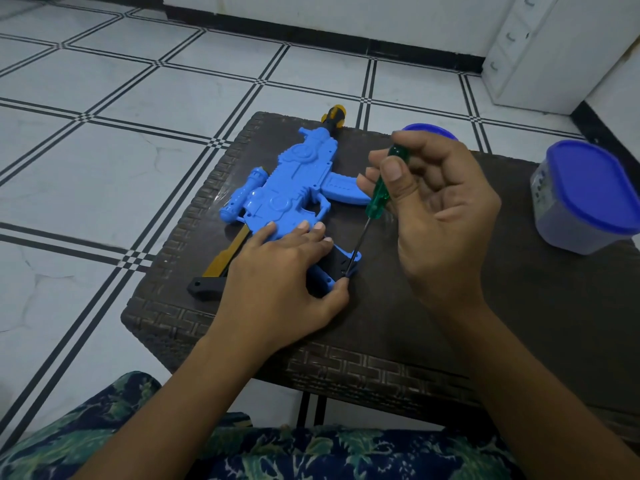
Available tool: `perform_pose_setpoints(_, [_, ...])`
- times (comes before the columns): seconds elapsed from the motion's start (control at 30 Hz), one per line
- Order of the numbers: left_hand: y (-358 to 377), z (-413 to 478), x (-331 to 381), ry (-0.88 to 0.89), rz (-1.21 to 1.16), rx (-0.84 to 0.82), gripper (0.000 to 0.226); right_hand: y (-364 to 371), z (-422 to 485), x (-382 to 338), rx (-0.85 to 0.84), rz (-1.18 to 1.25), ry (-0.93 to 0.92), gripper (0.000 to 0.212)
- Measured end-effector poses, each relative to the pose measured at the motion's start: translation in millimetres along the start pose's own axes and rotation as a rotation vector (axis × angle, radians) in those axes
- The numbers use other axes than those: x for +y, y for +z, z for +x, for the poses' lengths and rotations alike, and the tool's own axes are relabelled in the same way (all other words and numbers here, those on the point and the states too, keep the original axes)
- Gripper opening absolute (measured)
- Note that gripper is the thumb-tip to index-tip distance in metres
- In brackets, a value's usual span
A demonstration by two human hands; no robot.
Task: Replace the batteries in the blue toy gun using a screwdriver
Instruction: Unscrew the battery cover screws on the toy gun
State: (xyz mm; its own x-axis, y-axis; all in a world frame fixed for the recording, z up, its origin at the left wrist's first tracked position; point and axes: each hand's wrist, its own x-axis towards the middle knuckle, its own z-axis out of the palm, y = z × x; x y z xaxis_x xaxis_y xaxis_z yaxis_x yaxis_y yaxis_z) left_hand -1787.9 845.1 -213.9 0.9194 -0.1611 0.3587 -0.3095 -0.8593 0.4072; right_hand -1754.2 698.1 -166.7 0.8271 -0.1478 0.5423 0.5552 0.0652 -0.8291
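Far left: tiled floor (104, 168), white with dark double lines.
Centre: dark bench (450, 323), woven pattern along the edges.
On the bench's left half: blue gun (294, 174), flat on its side, yellow-and-black muzzle at the far edge, yellow-and-black stock pointing near-left.
Left hand (280, 282): spread over the gun's rear, fingers straight and flat on the body, thumb against the end of the grip. Presses, no curl round it.
Just right of that thumb: screwdriver (379, 192), green handle up, dark shaft tilted down-left, tip on the black panel in the grip.
Right hand (440, 216): raised above the bench, pinches the green handle between thumb and fingertips, palm toward the camera.
Behind the right hand: blue lid (429, 129), mostly hidden.
Right edge of bench: clear tub (585, 202) with blue lid, upright; contents too dim to tell.
Far right, back: white drawers (512, 39).
Bottom: patterned cloth (311, 455) over the lap.
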Motion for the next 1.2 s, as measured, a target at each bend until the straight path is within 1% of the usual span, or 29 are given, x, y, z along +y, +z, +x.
perform_pose_setpoints(0.2, [0.0, 0.4, 0.7, -0.004, -0.006, 0.004, 0.051, 1.4, 0.1, -0.4, 0.011, 0.044, 0.008, 0.016])
perform_pose_setpoints(0.5, [-1.6, -0.2, 1.6, -0.008, -0.006, -0.007, 0.052, 1.8, -1.7, -0.2, -0.047, -0.013, -0.013, 0.017])
perform_pose_setpoints(0.7, [-1.4, -0.4, 1.4, -0.015, -0.016, -0.007, 0.053, 2.9, -2.3, -6.4, -0.101, -0.174, -0.122, 0.032])
perform_pose_setpoints(0.77, [-1.6, -0.6, 1.4, -0.014, -0.010, -0.010, 0.053, 2.7, -2.1, -7.5, -0.083, -0.212, -0.151, 0.035])
perform_pose_setpoints(0.87, [-1.5, -0.4, 1.3, -0.016, -0.011, -0.016, 0.051, 2.7, -0.4, -9.0, -0.070, -0.202, -0.133, 0.034])
perform_pose_setpoints(1.03, [-3.0, 1.3, -0.3, -0.015, -0.011, -0.038, 0.052, 1.1, -1.4, -10.6, -0.087, -0.145, -0.039, 0.028])
perform_pose_setpoints(1.13, [-2.7, 2.6, -0.9, -0.029, -0.013, -0.060, 0.054, 1.5, -2.0, -11.0, -0.084, -0.117, -0.042, 0.024])
perform_pose_setpoints(1.2, [-2.1, 3.1, -0.7, -0.036, -0.017, -0.072, 0.055, 1.1, -0.2, -11.4, -0.060, -0.166, -0.088, 0.023])
